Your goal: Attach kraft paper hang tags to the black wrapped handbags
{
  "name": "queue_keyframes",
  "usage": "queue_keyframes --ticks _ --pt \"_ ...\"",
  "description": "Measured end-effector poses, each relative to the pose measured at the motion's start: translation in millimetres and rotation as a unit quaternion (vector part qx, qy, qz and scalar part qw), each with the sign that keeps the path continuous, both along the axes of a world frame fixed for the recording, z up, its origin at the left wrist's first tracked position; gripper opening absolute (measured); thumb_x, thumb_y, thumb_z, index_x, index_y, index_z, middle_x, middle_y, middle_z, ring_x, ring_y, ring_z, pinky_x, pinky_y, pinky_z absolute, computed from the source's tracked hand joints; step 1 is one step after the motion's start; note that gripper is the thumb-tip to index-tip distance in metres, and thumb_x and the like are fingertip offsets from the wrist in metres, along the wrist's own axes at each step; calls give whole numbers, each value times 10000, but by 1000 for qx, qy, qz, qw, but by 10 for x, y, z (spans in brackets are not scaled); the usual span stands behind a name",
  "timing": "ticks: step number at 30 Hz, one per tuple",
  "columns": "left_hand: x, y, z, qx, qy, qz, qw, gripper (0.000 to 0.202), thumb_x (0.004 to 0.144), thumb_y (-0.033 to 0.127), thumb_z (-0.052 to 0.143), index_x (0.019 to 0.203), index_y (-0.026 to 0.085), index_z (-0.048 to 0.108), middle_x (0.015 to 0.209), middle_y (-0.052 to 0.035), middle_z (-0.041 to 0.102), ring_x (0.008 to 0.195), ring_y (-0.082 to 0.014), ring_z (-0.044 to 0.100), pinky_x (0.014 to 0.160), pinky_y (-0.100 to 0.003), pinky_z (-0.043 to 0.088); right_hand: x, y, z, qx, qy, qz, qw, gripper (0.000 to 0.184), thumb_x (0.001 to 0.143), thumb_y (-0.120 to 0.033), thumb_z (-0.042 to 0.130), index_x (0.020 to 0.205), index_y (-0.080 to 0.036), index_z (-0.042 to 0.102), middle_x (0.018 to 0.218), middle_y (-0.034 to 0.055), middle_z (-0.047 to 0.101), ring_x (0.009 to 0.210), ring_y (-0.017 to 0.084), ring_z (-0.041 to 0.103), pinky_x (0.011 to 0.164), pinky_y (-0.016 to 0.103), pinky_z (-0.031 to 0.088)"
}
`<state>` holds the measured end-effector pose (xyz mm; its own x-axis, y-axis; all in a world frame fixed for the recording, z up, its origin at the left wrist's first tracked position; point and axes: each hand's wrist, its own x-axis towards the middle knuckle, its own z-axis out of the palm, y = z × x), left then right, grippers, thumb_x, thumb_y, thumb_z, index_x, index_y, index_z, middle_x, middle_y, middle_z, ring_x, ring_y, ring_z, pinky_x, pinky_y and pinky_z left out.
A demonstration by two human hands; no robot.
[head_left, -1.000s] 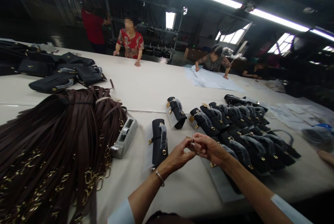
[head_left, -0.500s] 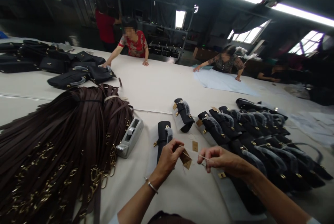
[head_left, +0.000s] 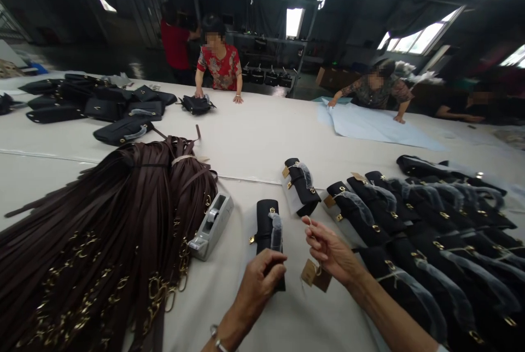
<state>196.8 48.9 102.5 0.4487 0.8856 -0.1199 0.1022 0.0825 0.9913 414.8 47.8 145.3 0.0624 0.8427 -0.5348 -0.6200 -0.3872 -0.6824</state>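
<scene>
Far left of the fingers: big fan of dark brown leather straps with brass clips (head_left: 94,232), lying flat on the pale cloth-covered surface (head_left: 254,139). Grey tape dispenser (head_left: 213,225) just left of the left hand.

Left hand (head_left: 256,286): fingers curled shut over the near end of a black rolled leather strap bundle with a bubble-wrapped brass buckle (head_left: 268,226), which lies on the surface and runs away from the fingertips.

Right hand (head_left: 328,251): fingers pinched on a thin string, the other fingers half open; a small brown card hang tag (head_left: 314,274) dangles below the palm, just right of the left fingers, clear of the bundle.

Handling, my read: tag is light, thin card, creases easily, so hold by the string, not the face. Bundle is soft and springy, likely unrolls if loose; grip around the roll, off the wrapped buckle.

Right of the fingers: rows of matching black wrapped bundles (head_left: 430,232).
</scene>
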Motion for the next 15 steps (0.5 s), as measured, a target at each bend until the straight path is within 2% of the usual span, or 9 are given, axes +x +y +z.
queue_keyframes --ticks 1,3,5,7,9,11,13,15 --pt "-40 74 -7 17 21 42 999 257 885 403 576 951 198 716 912 -42 676 867 -191 619 825 -313 472 15 78 -48 -3 -59 53 997 571 644 -332 873 1122 -154 616 746 -43 583 465 1 341 355 126 191" --pt "-86 255 -42 49 59 99 992 302 917 442 526 913 194 697 894 -49 658 877 -204 613 824 -336 468 38 234 -139 -11 -179 173 968 494 752 -377 728 1163 -142 587 722 -33 588 428 6 314 353 131 162" --pt "-77 442 -104 81 83 89 989 272 931 397 509 962 199 694 942 -53 654 910 -208 616 835 -350 472 33 391 -199 -14 -244 294 924 448 795 -375 629 1178 -147 584 683 -31 585 418 19 340 352 130 180" --pt "-28 594 -187 116 97 44 988 233 929 307 519 1057 223 694 1017 -51 657 980 -205 621 893 -357 481 1 538 -218 -3 -245 388 888 423 789 -372 623 1157 -165 601 675 -32 587 424 28 381 349 124 234" --pt "23 691 -282 167 118 15 979 248 919 237 539 1116 257 689 1054 -42 665 1029 -202 625 938 -355 492 -44 665 -214 6 -224 444 868 388 761 -363 646 1105 -184 621 696 -32 598 432 33 421 344 120 282" --pt "42 741 -387 242 151 16 958 230 939 243 541 1107 292 691 1031 -23 679 1008 -192 651 897 -327 523 -89 769 -216 -3 -197 471 860 327 707 -320 655 1003 -182 633 692 -32 604 422 38 430 328 124 286" --pt "13 773 -506 330 183 29 926 212 974 289 517 1100 329 683 977 8 691 916 -162 687 797 -273 551 -124 857 -239 -16 -178 491 852 284 633 -263 652 901 -175 625 655 -32 607 413 49 435 318 127 276" --pt "-51 818 -637 413 202 33 887 216 987 328 500 1124 351 666 962 24 701 833 -133 706 700 -225 559 -150 942 -288 -17 -166 513 842 283 593 -261 672 858 -177 620 635 -35 616 429 64 464 332 133 316"
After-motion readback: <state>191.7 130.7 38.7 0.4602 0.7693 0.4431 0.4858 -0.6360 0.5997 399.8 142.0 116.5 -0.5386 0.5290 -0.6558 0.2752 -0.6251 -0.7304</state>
